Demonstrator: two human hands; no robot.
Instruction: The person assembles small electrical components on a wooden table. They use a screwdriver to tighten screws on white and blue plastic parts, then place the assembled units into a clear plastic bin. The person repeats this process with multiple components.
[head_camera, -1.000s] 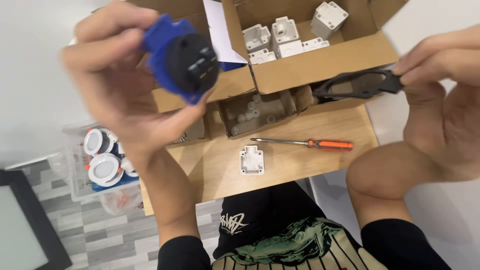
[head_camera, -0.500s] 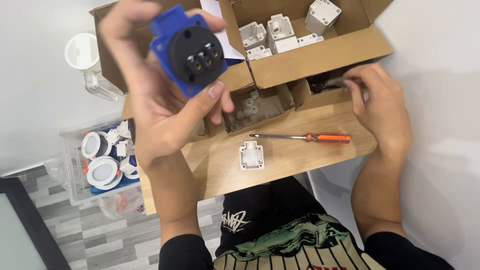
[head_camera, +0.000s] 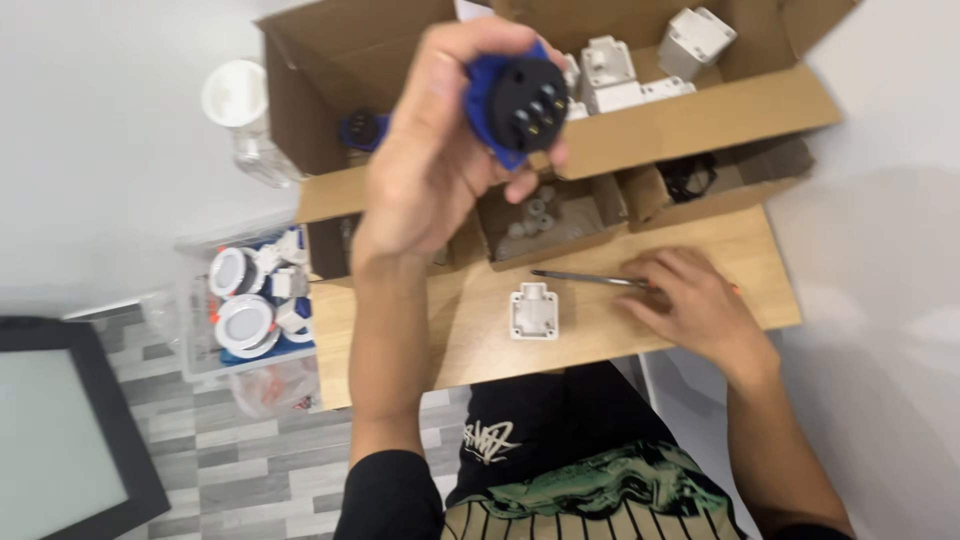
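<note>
My left hand is raised above the boxes and grips a blue socket with a black round face. My right hand lies on the wooden table, its fingers over the orange handle of a screwdriver whose metal shaft points left. I cannot tell whether the fingers have closed round the handle. A small white plastic housing lies on the table just left of that hand.
Open cardboard boxes at the table's far side hold white housings, small grey parts and a black item. A clear bin of round white fittings sits at the left on the floor. A dark-framed panel is at bottom left.
My right hand has dropped the black item into a box and come down onto the screwdriver. My left hand with the blue socket has shifted right and turned it.
</note>
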